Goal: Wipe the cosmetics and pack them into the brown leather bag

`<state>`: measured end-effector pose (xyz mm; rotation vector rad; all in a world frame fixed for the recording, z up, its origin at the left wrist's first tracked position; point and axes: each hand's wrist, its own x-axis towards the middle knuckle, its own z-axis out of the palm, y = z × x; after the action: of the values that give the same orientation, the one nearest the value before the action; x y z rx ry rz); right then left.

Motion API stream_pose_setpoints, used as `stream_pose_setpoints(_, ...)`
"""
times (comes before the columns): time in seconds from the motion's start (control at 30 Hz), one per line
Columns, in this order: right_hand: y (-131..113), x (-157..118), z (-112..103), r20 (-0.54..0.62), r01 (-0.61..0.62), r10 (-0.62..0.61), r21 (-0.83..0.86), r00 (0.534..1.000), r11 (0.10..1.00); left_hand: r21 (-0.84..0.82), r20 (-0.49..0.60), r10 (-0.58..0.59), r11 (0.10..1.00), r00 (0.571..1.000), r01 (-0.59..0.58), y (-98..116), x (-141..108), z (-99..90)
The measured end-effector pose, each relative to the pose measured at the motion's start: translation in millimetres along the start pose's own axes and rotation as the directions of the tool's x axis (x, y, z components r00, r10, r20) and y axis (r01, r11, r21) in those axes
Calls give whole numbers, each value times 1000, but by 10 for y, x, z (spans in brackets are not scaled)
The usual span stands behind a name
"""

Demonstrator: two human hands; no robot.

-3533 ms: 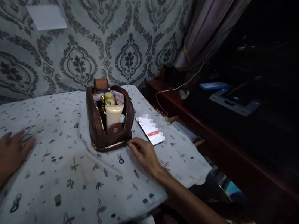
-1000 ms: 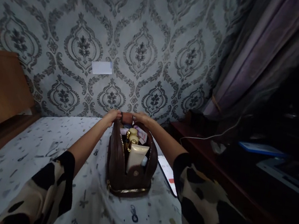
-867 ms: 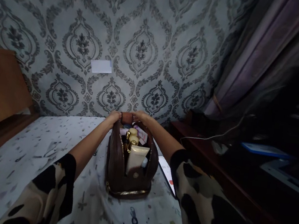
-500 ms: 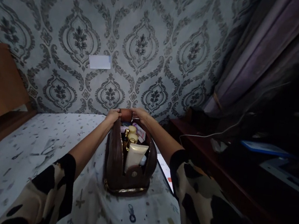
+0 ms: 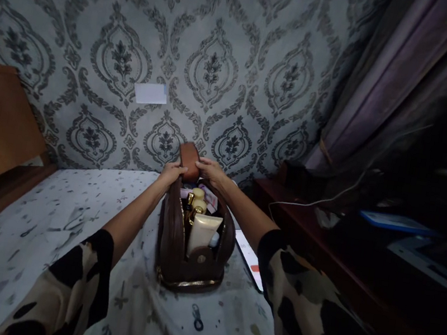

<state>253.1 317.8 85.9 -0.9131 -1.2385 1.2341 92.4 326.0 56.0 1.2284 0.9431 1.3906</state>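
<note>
Two hands show in my head view, both at the far end of an open brown bag that stands on a white printed cloth. I see the left hand nearly closed, thumb and curled fingers pinching the lower left of a tan strap; the right hand pinches its right edge, fingers partly hidden. Inside the bag's mouth I make out a cream tube upright at the front, a pale cap just beside it, a gold-and-black bottle at left, pale yellow round pieces behind, and a pink-and-white packet towards the back. A lit phone lies right of the bag.
</note>
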Motion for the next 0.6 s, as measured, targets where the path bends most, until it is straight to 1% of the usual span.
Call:
stream_pose_setpoints(0.17,18,26,-96,21,24,-25,46,999,999,7,45,39,999,998,-40,-21,36,16)
stream_pose_setpoints(0.33,-61,-29,-118,30,73,-75,68,997,995,61,75,82,994,994,-87,-21,30,-23)
stream_pose_setpoints(0.47,-135,-96,-111,23,118,-119,36,993,992,117,98,114,985,989,-125,14,-1,-45)
stream_pose_setpoints(0.6,-158,-175,-120,5,163,-162,-33,987,986,187,124,166,964,978,-187,97,-64,-8)
